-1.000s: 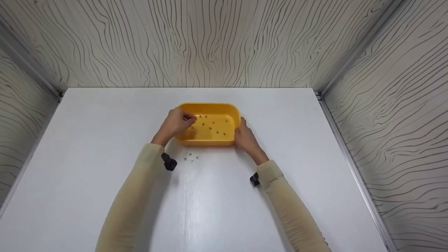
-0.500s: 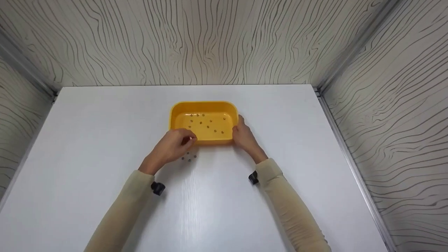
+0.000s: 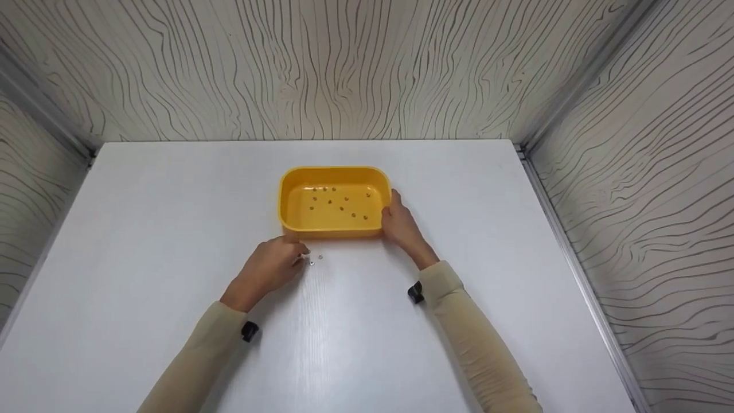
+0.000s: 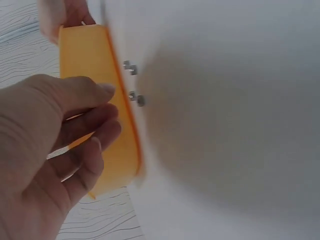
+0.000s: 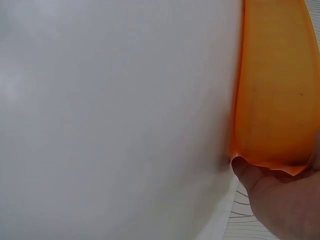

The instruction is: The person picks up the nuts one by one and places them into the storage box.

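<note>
A yellow plastic tub (image 3: 338,234) stands on the white table with several small metal pieces (image 3: 346,199) scattered over its floor. My right hand (image 3: 404,229) grips the tub's right end, its thumb (image 5: 245,167) against the lower edge in the right wrist view. Just in front of the tub lie several small metal nuts (image 3: 320,257). My left hand (image 3: 272,267) is low beside these nuts, partly covering them in the head view. In the left wrist view, its fingers are loosely bent around a gap, and the nuts (image 4: 133,70) lie beyond the fingertips on the table.
The white table (image 3: 355,338) extends around the tub on all sides. Wood-patterned panels (image 3: 338,69) rise behind it and at both sides, with metal rails along the corners. A small black device (image 3: 250,331) sits on each wrist.
My left hand has come out of the tub, over its front wall and down to the nuts on the table. My right hand has kept its grip on the tub's right end.
</note>
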{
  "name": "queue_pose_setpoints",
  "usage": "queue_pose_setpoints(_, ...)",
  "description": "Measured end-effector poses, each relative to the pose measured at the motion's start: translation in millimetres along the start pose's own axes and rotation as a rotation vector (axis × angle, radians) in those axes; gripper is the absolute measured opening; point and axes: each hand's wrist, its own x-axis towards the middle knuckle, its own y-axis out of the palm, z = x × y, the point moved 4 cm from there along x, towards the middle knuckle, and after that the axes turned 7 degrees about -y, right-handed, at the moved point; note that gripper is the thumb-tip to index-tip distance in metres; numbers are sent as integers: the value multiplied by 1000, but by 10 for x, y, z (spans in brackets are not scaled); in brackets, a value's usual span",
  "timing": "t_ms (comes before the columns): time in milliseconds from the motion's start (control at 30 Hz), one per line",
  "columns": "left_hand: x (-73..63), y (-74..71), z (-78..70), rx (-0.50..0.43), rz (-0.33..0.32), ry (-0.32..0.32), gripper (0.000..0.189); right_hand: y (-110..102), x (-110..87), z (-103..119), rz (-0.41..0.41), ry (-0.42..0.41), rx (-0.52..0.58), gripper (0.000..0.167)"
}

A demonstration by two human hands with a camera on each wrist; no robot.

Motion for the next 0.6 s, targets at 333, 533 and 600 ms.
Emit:
queue_pose_setpoints(333, -82, 140, -24, 219, -147, 113, 12, -2, -21, -27, -2, -36, 19, 60)
queue_pose_setpoints(533, -104, 183, -57, 326, -158, 153, 15, -3, -13, -15, -4, -44, 29, 60)
queue_pose_setpoints(600, -107, 193, -63, 341, -156, 156, 16, 1, -10, -14, -1, -40, 37, 59)
